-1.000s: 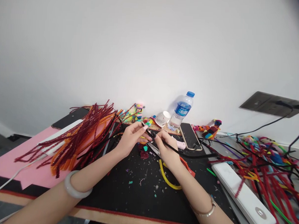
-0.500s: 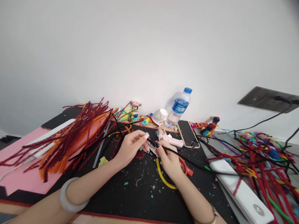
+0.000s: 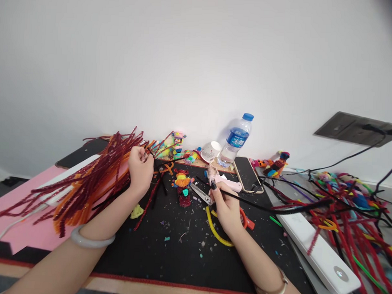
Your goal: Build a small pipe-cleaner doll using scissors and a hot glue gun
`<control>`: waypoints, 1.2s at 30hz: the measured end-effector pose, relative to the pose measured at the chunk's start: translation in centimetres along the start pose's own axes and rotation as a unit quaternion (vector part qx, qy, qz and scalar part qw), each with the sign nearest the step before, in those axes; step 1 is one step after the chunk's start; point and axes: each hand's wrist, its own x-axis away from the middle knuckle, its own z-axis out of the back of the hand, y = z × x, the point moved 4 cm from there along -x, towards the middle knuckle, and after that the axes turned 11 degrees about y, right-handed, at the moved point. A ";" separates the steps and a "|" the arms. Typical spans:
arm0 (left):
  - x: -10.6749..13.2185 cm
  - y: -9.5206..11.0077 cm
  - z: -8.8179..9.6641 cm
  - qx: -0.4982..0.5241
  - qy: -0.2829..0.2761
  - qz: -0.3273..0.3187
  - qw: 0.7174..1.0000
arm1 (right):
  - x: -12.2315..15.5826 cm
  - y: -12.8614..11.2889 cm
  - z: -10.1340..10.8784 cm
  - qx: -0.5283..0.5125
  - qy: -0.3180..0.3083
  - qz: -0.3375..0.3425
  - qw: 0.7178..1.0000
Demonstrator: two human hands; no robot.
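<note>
My right hand [image 3: 226, 207] pinches a long black pipe cleaner [image 3: 261, 205] between thumb and fingers; its length trails off to the right. My left hand [image 3: 141, 170] is closed at the right edge of a pile of dark red and orange pipe cleaners [image 3: 97, 181]. Black stems show beside its fingertips, but what it grips is hidden. Between the hands, a small colourful pipe-cleaner doll [image 3: 182, 187] lies on the black mat [image 3: 165, 262]. Metal scissors [image 3: 201, 193] lie beside the doll, partly covered by my right hand. A yellow curved piece [image 3: 215, 232] sits below that hand.
Behind stand a water bottle [image 3: 237, 140], a tipped paper cup [image 3: 211, 151] and small figures [image 3: 178, 144] along the wall. A phone [image 3: 248, 175] and pink tool [image 3: 228, 183] lie nearby. On the right are a white power bank [image 3: 321, 252] and tangled red pipe cleaners [image 3: 351, 240].
My left hand has left the right hand and moved left to the pile, uncovering the doll and scissors blades. My right hand stays in about the same place with the black pipe cleaner.
</note>
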 end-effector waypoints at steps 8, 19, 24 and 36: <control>2.9 4.3 -0.6 0.066 -0.090 -0.037 0.993 | 0.1 0.1 -0.1 -0.050 -0.001 -0.018 0.999; 8.6 5.8 -2.5 0.180 -0.311 0.222 0.906 | 0.7 -0.1 -1.1 -0.078 -0.067 -0.026 0.994; 9.6 5.7 -2.9 0.262 -0.300 0.333 0.854 | 0.7 -0.4 -1.1 -0.045 -0.070 -0.009 0.997; 8.9 6.9 -2.7 0.089 -0.491 0.064 0.864 | 0.6 0.4 -0.6 -0.083 -0.017 -0.079 0.993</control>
